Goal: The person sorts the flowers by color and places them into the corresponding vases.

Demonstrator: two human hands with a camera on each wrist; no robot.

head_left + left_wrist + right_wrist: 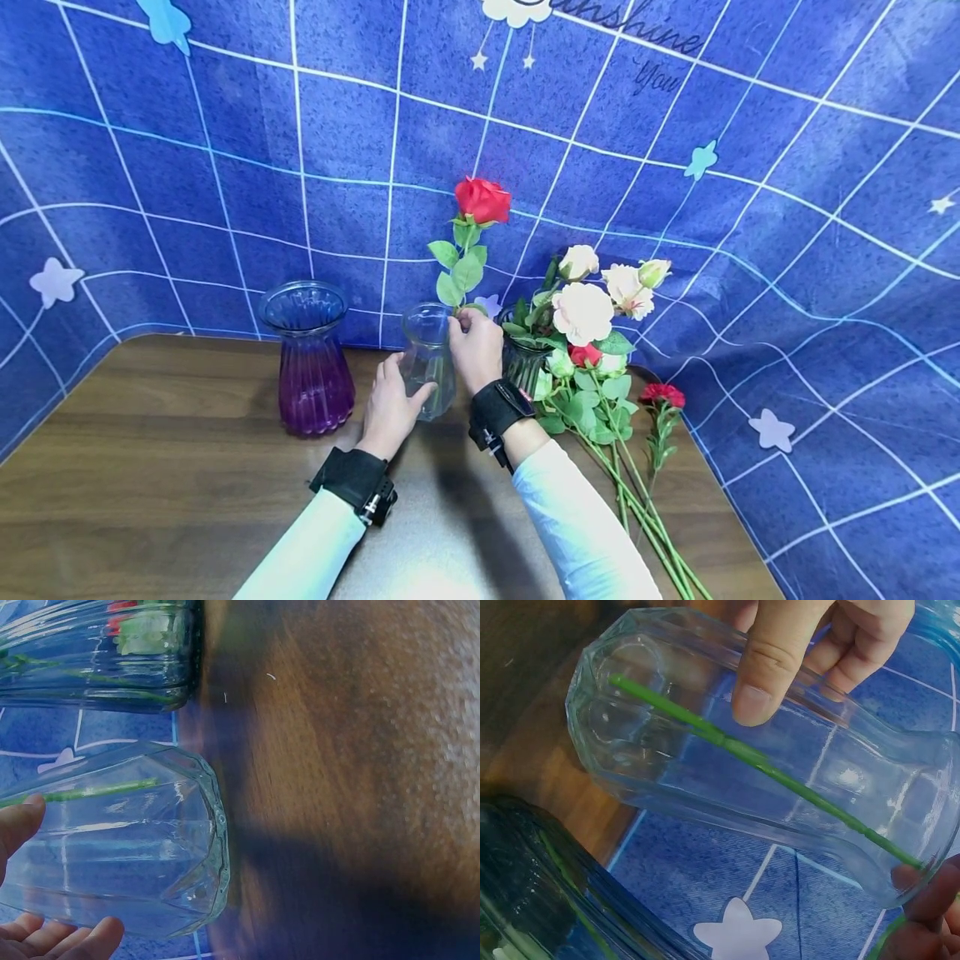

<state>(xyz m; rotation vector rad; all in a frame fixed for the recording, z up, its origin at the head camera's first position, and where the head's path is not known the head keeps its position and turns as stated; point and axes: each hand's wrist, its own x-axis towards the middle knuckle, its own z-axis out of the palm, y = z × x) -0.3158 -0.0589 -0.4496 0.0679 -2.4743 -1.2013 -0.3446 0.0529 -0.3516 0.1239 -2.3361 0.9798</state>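
Observation:
A clear glass vase [433,373] stands near the back of the table, with my left hand [390,407] gripping its body from the left, thumb across the front. Over its mouth my right hand [477,346] pinches the stem of a red rose [482,201] right at the rim. The rose is upright, its bloom and leaves above the fingers. In the right wrist view the green stem [761,763] slants down inside the vase, its cut end close to the bottom. My left thumb [759,690] lies against the glass there.
A purple-blue glass vase [315,383] stands to the left. Right of my hands, a dark ribbed vase [522,364] stands with pale roses [582,313] around it. Long-stemmed flowers and a red carnation [662,395] lie along the right side. A blue patterned cloth [337,142] hangs behind.

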